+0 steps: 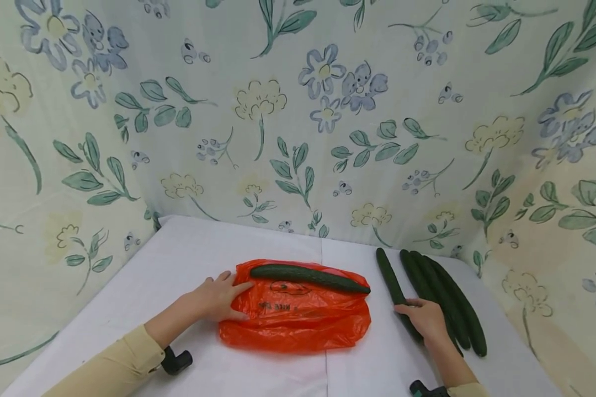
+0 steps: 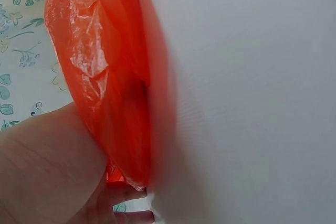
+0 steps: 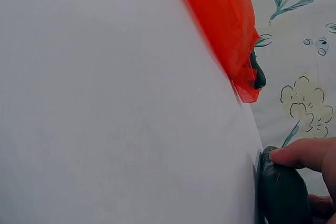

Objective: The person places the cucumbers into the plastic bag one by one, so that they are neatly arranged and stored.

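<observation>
An orange-red plastic bag [image 1: 298, 333] lies on the table, a dark green cucumber [image 1: 308, 277] stretched across its far part. My left hand [image 1: 217, 299] rests at the bag's left edge with fingers spread; in the left wrist view the crinkled bag [image 2: 100, 61] rises beside that hand. To the right of the bag, my right hand [image 1: 424, 320] grips another cucumber [image 1: 388, 273] between thumb and fingers as it lies on the table. The right wrist view shows the near end of this cucumber [image 3: 283, 195] with a thumb on it.
Several more cucumbers [image 1: 459, 298] lie side by side at the right of the table, close to my right hand. A white cloth [image 1: 198, 242] covers the table. Flower-patterned curtains [image 1: 298, 121] hang behind and at both sides.
</observation>
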Demonstrator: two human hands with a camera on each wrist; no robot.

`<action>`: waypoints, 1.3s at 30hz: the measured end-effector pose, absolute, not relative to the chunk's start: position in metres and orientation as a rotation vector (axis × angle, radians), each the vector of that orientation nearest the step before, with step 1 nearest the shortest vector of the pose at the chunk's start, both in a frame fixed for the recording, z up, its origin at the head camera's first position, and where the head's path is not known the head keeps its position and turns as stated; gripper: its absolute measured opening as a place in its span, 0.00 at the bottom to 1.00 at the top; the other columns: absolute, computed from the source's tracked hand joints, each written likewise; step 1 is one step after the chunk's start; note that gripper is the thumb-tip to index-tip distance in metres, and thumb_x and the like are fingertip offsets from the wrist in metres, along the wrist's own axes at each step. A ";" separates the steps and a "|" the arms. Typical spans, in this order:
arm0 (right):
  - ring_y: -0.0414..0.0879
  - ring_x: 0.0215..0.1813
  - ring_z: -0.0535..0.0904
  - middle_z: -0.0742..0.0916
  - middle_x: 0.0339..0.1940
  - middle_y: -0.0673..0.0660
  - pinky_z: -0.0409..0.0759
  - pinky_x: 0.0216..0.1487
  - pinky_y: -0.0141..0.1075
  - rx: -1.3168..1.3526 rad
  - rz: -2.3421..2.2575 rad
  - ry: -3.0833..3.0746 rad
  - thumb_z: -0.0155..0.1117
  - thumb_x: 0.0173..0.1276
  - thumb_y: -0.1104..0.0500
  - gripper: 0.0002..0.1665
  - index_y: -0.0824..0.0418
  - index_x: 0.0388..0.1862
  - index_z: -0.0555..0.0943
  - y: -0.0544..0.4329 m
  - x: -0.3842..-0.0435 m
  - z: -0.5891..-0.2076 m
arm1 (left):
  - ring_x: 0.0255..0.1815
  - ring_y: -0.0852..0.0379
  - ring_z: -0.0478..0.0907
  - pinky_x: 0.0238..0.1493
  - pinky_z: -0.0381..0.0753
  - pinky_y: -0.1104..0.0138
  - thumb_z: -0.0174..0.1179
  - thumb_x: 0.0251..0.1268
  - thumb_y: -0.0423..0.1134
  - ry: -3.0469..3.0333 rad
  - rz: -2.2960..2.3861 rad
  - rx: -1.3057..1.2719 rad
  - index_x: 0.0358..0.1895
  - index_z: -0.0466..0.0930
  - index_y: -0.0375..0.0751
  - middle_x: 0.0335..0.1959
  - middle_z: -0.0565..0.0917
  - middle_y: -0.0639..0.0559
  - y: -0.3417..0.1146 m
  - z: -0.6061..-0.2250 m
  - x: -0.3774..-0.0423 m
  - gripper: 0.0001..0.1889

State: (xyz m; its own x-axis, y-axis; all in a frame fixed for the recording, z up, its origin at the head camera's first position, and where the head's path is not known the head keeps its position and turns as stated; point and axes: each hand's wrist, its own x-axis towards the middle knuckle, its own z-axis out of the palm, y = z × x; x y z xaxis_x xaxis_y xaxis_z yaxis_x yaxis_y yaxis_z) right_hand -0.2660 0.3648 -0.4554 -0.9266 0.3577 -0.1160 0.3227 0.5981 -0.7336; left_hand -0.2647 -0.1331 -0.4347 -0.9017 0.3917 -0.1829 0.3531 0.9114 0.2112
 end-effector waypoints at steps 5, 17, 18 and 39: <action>0.70 0.66 0.71 0.76 0.65 0.77 0.72 0.64 0.63 -0.595 1.252 -2.785 0.71 0.63 0.48 0.38 0.73 0.63 0.76 0.366 -0.267 -0.457 | 0.77 0.33 0.57 0.67 0.63 0.31 0.67 0.53 0.69 2.853 0.244 0.566 0.76 0.66 0.56 0.76 0.64 0.37 -0.134 -0.436 -0.264 0.47; 0.71 0.69 0.67 0.74 0.67 0.77 0.69 0.67 0.64 -0.604 1.279 -2.770 0.72 0.63 0.49 0.38 0.73 0.64 0.76 0.366 -0.271 -0.455 | 0.77 0.33 0.56 0.68 0.62 0.31 0.67 0.53 0.69 2.852 0.257 0.551 0.76 0.65 0.56 0.77 0.63 0.36 -0.135 -0.435 -0.265 0.47; 0.71 0.69 0.67 0.73 0.68 0.77 0.68 0.68 0.64 -0.614 1.291 -2.761 0.72 0.63 0.49 0.39 0.73 0.64 0.75 0.366 -0.271 -0.455 | 0.77 0.33 0.56 0.68 0.62 0.31 0.67 0.53 0.69 2.851 0.255 0.551 0.76 0.65 0.57 0.77 0.63 0.36 -0.135 -0.436 -0.264 0.47; 0.68 0.72 0.64 0.73 0.71 0.74 0.57 0.71 0.70 -0.474 1.430 -2.800 0.73 0.63 0.45 0.45 0.69 0.71 0.70 0.369 -0.278 -0.418 | 0.79 0.34 0.54 0.70 0.59 0.32 0.66 0.53 0.70 2.852 0.270 0.542 0.77 0.64 0.59 0.78 0.62 0.38 -0.137 -0.439 -0.264 0.47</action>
State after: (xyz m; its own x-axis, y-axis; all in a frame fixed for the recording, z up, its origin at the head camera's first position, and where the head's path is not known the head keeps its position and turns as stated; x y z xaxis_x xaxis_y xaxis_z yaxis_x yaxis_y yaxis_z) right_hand -0.2778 0.3686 -0.4184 -0.9548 0.2456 -0.1675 0.2797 0.5509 -0.7863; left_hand -0.2643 -0.1374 -0.4395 -0.9063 0.3796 -0.1857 0.3381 0.9150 0.2203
